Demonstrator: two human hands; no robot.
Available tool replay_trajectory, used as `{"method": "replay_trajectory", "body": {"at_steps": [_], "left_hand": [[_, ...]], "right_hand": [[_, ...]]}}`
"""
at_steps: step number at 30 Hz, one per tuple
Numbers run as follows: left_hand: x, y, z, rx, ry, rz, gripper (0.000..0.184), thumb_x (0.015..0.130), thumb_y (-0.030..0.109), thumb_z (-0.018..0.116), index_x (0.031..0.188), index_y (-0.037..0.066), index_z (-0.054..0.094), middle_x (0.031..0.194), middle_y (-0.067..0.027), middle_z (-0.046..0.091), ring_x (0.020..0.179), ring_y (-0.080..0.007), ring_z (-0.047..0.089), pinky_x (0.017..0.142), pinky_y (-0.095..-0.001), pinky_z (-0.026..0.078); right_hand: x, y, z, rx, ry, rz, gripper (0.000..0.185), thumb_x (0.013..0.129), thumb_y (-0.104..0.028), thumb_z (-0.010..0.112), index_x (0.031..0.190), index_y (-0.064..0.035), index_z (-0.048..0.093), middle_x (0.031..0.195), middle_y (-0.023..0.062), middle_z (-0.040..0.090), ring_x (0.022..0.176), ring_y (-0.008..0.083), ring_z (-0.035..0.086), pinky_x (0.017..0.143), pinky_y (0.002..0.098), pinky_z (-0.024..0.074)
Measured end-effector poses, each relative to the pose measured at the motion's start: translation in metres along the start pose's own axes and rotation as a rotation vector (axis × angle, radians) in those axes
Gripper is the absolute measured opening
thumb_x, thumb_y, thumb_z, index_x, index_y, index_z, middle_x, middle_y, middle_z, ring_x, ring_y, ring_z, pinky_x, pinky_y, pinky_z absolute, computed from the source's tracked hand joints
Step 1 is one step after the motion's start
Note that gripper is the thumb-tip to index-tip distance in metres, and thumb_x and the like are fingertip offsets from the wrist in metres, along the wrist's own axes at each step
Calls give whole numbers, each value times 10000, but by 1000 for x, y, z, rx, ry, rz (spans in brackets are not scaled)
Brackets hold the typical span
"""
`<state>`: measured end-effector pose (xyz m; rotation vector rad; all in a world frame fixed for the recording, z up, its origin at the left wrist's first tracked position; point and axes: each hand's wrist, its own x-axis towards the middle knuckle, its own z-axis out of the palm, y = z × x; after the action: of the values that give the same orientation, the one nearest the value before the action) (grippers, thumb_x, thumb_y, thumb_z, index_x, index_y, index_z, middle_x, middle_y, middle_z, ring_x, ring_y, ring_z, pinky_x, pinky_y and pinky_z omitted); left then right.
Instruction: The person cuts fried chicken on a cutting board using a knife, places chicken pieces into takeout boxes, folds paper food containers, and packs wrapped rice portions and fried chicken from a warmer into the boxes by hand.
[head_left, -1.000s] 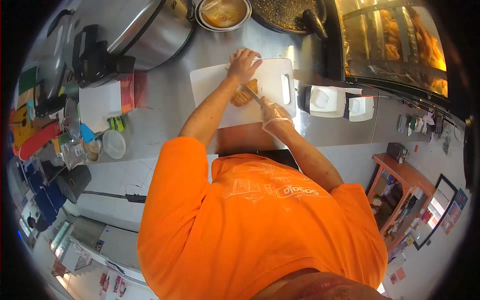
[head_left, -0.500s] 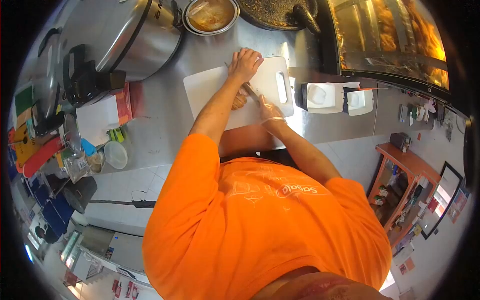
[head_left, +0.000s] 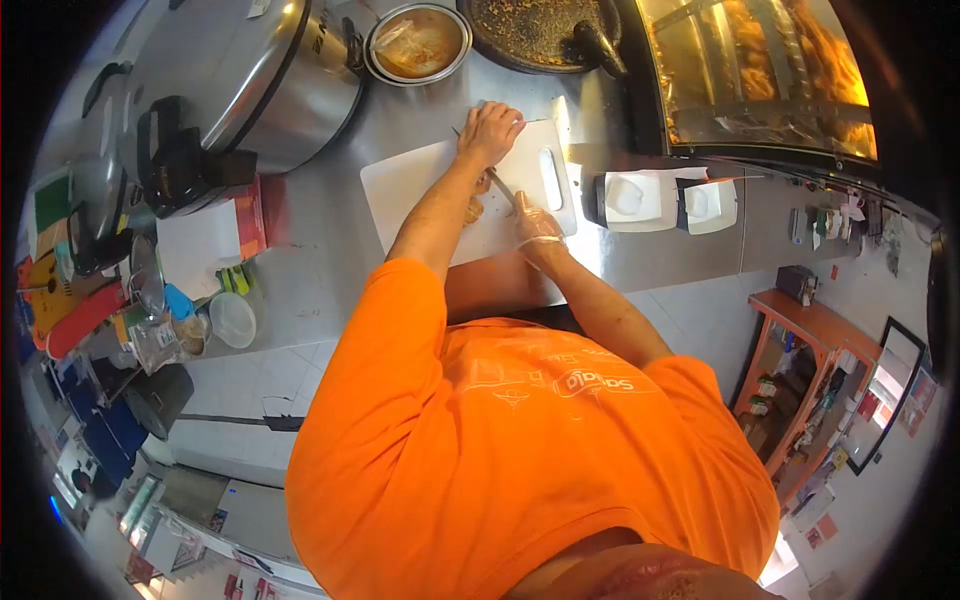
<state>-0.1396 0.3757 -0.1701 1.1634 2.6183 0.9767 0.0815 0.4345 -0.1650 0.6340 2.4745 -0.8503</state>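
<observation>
A white cutting board [head_left: 400,190] with a handle slot lies on the steel counter in front of me. My right hand [head_left: 536,222], in what looks like a clear plastic glove, is closed around the handle of a knife [head_left: 502,187]. The blade slants up and left, and its tip shows past my left hand [head_left: 490,135]. That hand lies over the blade, fingers apart and slightly bent, pressing on it. Partly hidden by my left forearm is a browned piece of food [head_left: 474,209], which looks like cooked meat, on the board beside the blade.
Right of the board stand two white-lined containers [head_left: 640,218] [head_left: 712,222]. A metal bowl [head_left: 418,75] and a dark stone mortar [head_left: 500,35] stand beyond it. A large steel cooker [head_left: 250,90] is at left; a lit glass oven [head_left: 750,80] is at upper right.
The view has shifted slightly, so the board and bowl appear a little lower and further left. Both hands stay at the knife, which shows little movement over the board.
</observation>
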Motion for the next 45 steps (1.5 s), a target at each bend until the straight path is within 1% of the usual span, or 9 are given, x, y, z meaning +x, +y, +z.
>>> {"method": "replay_trajectory", "body": {"at_steps": [9,18,22,24,29,34,38,42,45], "left_hand": [[-48,7,-99,-354,608,-28,91,897,120,728,876,33,741,787,-95,710,721,-262,654,718,-365,511],[-302,-16,-143,-502,509,-601,322,1044,221,575,885,-21,718,734,-52,681,705,-117,610,680,-294,466],[-338,-14,-134,-567,509,-716,331,1049,203,542,899,-34,718,770,-60,690,744,-134,622,717,-298,484],[-345,-8,-130,-589,518,-733,330,1049,199,536,910,-37,720,791,-66,693,751,-138,623,720,-305,487],[-331,-2,-125,-583,371,-659,351,1071,255,522,955,-15,715,846,-46,679,788,-115,603,723,-278,471],[-327,-2,-107,-656,417,-610,331,1067,238,525,965,-23,702,844,-57,692,796,-132,629,709,-282,471],[-316,16,-101,-541,314,-639,337,1065,231,517,948,-24,703,846,-67,706,783,-138,638,682,-285,453],[-275,71,-83,-449,238,-578,336,1062,231,499,952,-2,714,850,-58,713,787,-136,643,678,-291,453],[-250,103,-49,-447,222,-556,333,1051,231,484,964,12,719,857,-64,718,804,-154,660,693,-307,475]], "right_hand": [[1,-12,-85,-186,185,4,316,978,-248,477,1193,-32,562,1017,300,698,952,465,691,811,539,546],[36,-122,-48,68,66,-114,556,785,-398,745,1196,-39,640,1173,242,657,1151,354,640,901,488,551],[29,-141,11,-529,-83,-315,382,897,-240,660,1241,-75,633,1277,204,633,1121,373,681,897,459,576],[38,-124,80,-307,10,-317,328,933,-141,570,1249,-75,631,1237,192,661,1107,374,686,910,470,572],[-30,-142,15,315,-221,-49,261,930,-113,547,1171,-56,630,1083,195,686,1032,355,690,861,484,554],[-36,8,-37,234,906,-319,118,856,-53,636,970,-49,608,933,183,614,860,366,610,749,489,490],[-59,111,-138,221,1351,9,214,830,-35,668,1029,-44,589,1005,195,610,988,412,587,821,472,478],[-96,146,-184,-198,626,327,341,912,-251,610,1212,-91,625,1210,221,650,1186,394,587,943,447,496],[-95,174,-223,-16,500,304,404,980,-350,509,1259,-83,625,1221,231,663,1208,336,601,1008,442,476]]}}
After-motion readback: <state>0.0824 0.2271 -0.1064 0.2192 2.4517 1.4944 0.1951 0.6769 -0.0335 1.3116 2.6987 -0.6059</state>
